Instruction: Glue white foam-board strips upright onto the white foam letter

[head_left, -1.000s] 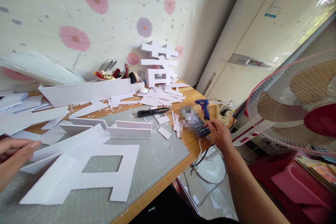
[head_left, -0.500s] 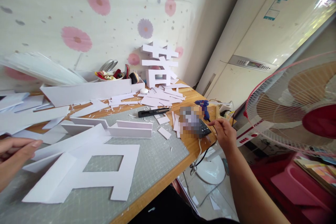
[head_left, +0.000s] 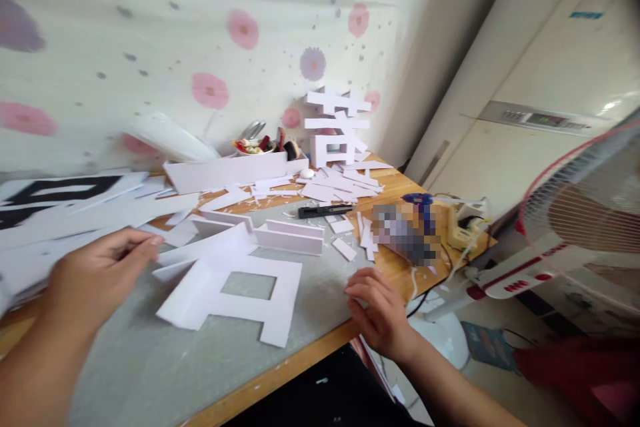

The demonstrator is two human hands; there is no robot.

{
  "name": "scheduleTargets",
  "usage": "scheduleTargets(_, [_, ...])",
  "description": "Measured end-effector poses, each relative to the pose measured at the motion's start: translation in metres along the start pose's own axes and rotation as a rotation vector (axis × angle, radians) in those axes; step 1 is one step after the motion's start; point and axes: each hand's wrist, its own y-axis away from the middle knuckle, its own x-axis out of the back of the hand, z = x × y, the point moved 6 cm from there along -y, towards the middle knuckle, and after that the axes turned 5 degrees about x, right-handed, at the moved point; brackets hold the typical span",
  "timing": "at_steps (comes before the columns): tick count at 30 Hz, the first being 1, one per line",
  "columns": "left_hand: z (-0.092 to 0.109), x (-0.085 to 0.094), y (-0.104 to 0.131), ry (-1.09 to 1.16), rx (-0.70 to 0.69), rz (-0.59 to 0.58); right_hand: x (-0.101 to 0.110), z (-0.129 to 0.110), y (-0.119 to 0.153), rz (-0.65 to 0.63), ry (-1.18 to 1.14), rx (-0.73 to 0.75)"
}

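Note:
A flat white foam-board letter shape (head_left: 240, 310), with upright strips glued along some edges, lies on the grey cutting mat (head_left: 195, 383). My left hand (head_left: 103, 277) is at the left end of that shape, thumb and forefinger pinched together; whatever is between them is too small to make out. Over the front right edge of the mat hovers my right hand (head_left: 377, 310), its fingers loosely bent and nothing seen in them. Beyond it, a blue glue gun (head_left: 423, 207) stands on the wooden table. A black utility knife (head_left: 325, 211) rests at the mat's back edge.
A finished white foam-board character (head_left: 333, 123) stands at the back among scraps (head_left: 340, 185). Left of it is a white tray (head_left: 225, 173) of tools. A blurred-out object (head_left: 405, 233) and cables lie near the right edge. A fan (head_left: 590, 213) stands beside the table.
My right hand has moved from the cable by the glue gun back toward the mat's front edge. The view has turned left, and more of my left hand shows, still pinched.

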Motion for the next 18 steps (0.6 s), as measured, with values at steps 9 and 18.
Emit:
scheduleTargets(9, [-0.049,0.019,0.084,0.204,0.087,-0.179,-0.048,-0.017,-0.011,-0.321,-0.090,0.015])
scheduleTargets(18, [-0.045,-0.004,0.103,0.156,-0.028,-0.301,-0.091,-0.054,-0.020,-0.555,-0.087,0.131])
